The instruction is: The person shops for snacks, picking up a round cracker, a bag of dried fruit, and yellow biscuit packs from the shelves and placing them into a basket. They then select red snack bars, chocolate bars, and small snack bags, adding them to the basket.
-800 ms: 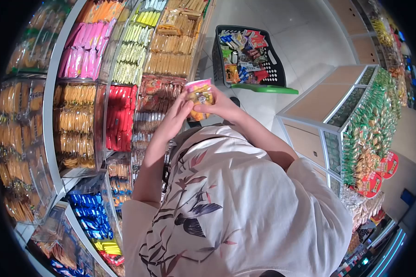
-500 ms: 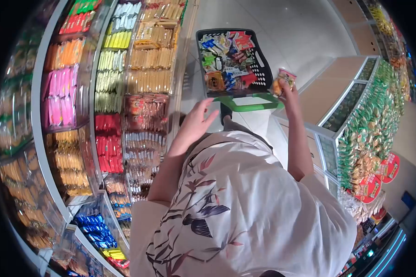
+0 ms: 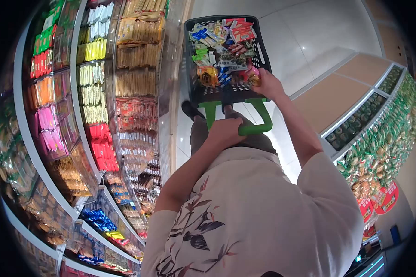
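Setting a snack packet (image 3: 251,76) into the near right corner of the basket (image 3: 188,55), the right hand (image 3: 268,85) is apparently pinching it while the left hand (image 3: 226,132) is clenching the green handle (image 3: 260,127); releasing is calling for spread fingers

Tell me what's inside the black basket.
The black plastic basket holds heaped colourful snack packets; the right hand holds a pink-topped packet there. Lower layers are covered.

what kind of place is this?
Most likely a shop's snack aisle: curved shelves stacked with packaged snacks, a black basket full of packets whose green handle the left hand grips, and a display with round red signs at the right.
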Tool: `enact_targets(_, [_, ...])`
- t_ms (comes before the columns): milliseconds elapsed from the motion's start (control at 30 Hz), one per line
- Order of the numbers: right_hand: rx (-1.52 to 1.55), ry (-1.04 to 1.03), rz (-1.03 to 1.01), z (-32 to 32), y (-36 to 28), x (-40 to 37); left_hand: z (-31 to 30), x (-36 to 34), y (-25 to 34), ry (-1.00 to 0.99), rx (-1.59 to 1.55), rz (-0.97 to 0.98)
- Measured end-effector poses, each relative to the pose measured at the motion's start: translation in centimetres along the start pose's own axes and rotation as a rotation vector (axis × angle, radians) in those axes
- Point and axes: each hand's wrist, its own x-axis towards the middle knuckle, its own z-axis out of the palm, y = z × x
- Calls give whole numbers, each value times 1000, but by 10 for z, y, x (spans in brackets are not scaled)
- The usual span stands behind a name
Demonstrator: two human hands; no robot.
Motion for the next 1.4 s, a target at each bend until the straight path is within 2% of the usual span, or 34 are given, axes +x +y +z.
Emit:
enact_targets(67, [-27,15,-45,14,-1,25,-8,-1,-1,78,-44,80])
enact_targets(167, [12,-127,51,45,0,65,-15,-6,5,146,-113,89])
enact_targets(300, [386,-325,213,114,-13,120,-8,-3,3,197,-107,28])
enact_targets(400, [603,-241,208,221,-15,157,-1,-1,0,204,-118,28])
enact_targets(500, [691,-169,170,255,-47,157,-7,0,2,173,-115,19])
enact_targets(533, [591,-377,281,256,-53,159,-7,1,0,178,-114,30])
enact_targets(633, [309,-249,382,269,-67,152,-5,0,-1,196,-124,56])
enact_targets(667, [320,-251,392,270,-65,151,-6,0,-1,208,-127,61])
enact_targets(733, [336,-241,409,261,-60,151,-8,2,0,238,-130,68])
enact_targets(833, [379,-396,173,240,-20,146,-8,0,2,267,-125,69])
enact_targets(867, [378,-381,124,229,-5,142,-6,0,0,272,-116,71])
enact_targets(967, [519,-284,15,181,30,107,-9,-1,2,276,-111,79])
enact_targets(1067, [616,-321,33,121,36,43,-10,-2,3,279,-106,78])
enact_targets(1167, [583,-420,94,63,2,-26,-5,-3,1,327,-98,101])
enact_targets(1233, [617,-439,-16,53,-18,-60,-3,-3,1,357,-98,122])
enact_targets(1333, [312,-391,-62,18,-60,-83,-2,-6,2,357,-110,123])
enact_targets(1400, [275,-247,-19,2,-82,-87,-4,-6,2,326,-121,105])
